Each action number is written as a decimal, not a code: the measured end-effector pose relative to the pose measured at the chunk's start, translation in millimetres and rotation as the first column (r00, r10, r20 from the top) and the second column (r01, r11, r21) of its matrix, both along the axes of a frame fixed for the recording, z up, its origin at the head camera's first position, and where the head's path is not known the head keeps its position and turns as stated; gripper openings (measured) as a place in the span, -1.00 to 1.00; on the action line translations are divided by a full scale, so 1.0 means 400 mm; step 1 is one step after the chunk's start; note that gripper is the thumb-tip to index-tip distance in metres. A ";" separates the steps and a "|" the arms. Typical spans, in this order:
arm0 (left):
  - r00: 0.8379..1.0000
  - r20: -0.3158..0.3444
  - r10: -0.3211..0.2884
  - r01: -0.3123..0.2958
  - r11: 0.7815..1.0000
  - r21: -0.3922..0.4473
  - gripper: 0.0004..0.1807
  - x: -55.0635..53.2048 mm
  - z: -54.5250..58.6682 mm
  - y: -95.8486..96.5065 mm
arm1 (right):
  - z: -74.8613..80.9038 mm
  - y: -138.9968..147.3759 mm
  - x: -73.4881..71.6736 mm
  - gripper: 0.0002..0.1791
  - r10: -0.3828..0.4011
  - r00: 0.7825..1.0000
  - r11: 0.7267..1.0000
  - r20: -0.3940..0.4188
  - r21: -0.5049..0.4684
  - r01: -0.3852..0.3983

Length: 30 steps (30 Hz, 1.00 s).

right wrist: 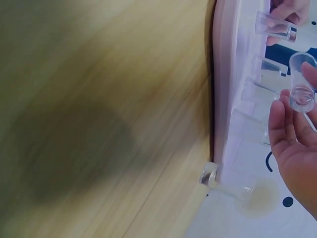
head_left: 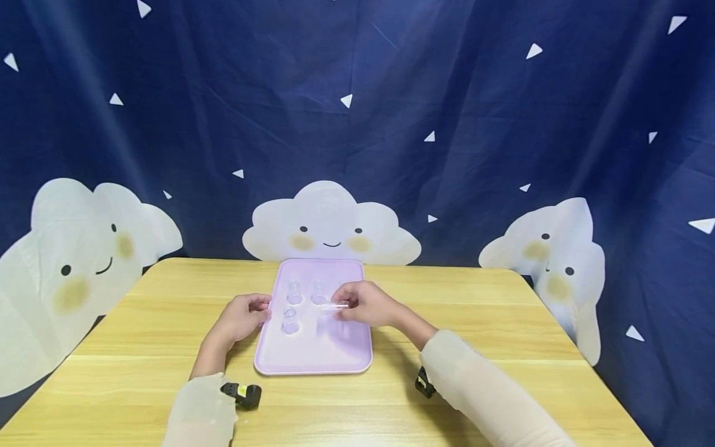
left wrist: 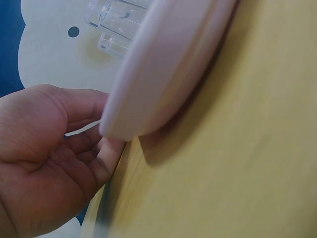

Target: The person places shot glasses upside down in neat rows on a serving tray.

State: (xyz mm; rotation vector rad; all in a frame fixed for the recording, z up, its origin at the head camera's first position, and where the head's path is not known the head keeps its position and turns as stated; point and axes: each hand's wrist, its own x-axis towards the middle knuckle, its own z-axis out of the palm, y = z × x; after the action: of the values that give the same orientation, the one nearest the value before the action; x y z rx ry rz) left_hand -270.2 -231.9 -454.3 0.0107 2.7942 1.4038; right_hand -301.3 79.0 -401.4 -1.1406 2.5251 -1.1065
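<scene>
My right hand [head_left: 367, 303] pinches a clear small glass [right wrist: 301, 83] and holds it on its side above the lilac tray [head_left: 313, 357]. On the tray, clear glasses stand upside down in the head view: a back-left glass [head_left: 294, 293], a back-middle glass [head_left: 318, 292] and a front-left glass [head_left: 290, 323]. The right wrist view shows several glasses, including one low near the tray's end [right wrist: 228, 186]; whether that one stands on the tray, I cannot tell. My left hand [head_left: 241, 319] grips the tray's left edge. In the left wrist view its fingertips partly disappear behind the rim.
The wooden table [head_left: 480, 366] holds the tray near its far edge. Behind it hangs a dark blue curtain [head_left: 290, 124] printed with smiling clouds and white triangles. Black wrist cameras sit at the left sleeve [head_left: 200, 406] and the right sleeve [head_left: 475, 385].
</scene>
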 end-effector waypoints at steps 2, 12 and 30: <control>1.000 -0.004 0.000 0.000 1.000 -0.004 -0.58 0.001 0.001 0.000 | -0.002 -0.005 -0.002 -0.72 0.000 1.000 1.000 -0.006 0.011 0.000; 1.000 0.010 0.005 -0.005 1.000 -0.007 -0.57 0.001 0.004 0.002 | 0.004 -0.020 0.003 -0.68 -0.042 0.999 0.999 0.027 0.036 0.041; 1.000 0.007 -0.002 0.002 1.000 -0.007 -0.57 0.005 0.008 0.004 | -0.015 -0.074 0.011 -0.65 -0.062 0.997 0.998 0.035 0.023 0.061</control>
State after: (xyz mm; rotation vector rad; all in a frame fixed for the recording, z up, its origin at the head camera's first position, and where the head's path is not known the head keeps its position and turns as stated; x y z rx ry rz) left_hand -268.3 -230.3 -451.1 0.0080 2.7929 1.3904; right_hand -296.8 49.5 -407.4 -1.0349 2.5545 -1.1009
